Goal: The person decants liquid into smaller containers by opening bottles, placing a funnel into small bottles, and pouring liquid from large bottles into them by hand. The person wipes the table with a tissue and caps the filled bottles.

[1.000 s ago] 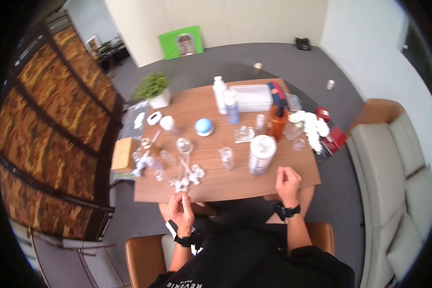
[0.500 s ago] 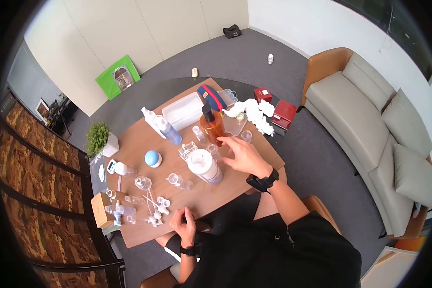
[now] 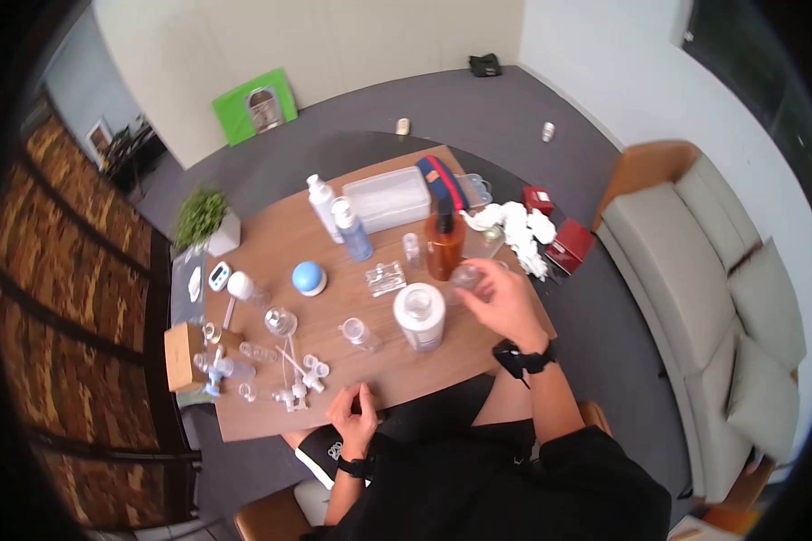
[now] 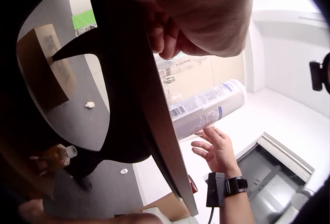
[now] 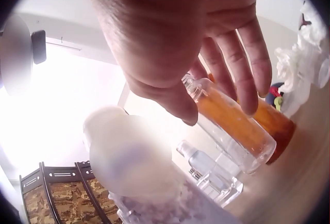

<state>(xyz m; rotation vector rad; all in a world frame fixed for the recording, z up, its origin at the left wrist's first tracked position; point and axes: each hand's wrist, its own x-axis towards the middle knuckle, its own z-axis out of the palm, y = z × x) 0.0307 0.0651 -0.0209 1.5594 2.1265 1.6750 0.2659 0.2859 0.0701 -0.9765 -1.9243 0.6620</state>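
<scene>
My right hand (image 3: 507, 305) pinches a small clear bottle (image 3: 465, 278) beside the amber pump bottle (image 3: 445, 245). In the right wrist view, thumb and fingers are at the neck of the clear bottle (image 5: 234, 128), which overlaps the amber bottle (image 5: 282, 127); whether its base touches the table cannot be told. A large white bottle (image 3: 420, 316) stands to the left of this hand, blurred and close in the right wrist view. My left hand (image 3: 354, 419) lies at the table's front edge, fingers loosely curled and holding nothing.
Clear bottles, white pump parts and a blue-topped jar (image 3: 310, 279) stand on the table's left half. A clear tray (image 3: 388, 200) and two pump bottles are at the back. White tissues (image 3: 521, 236) and red boxes lie at the right; a potted plant (image 3: 202, 216) is at the left.
My right hand has moved from the front edge out to the clear bottle and taken hold of it. The head view has turned. My left hand stays near the edge.
</scene>
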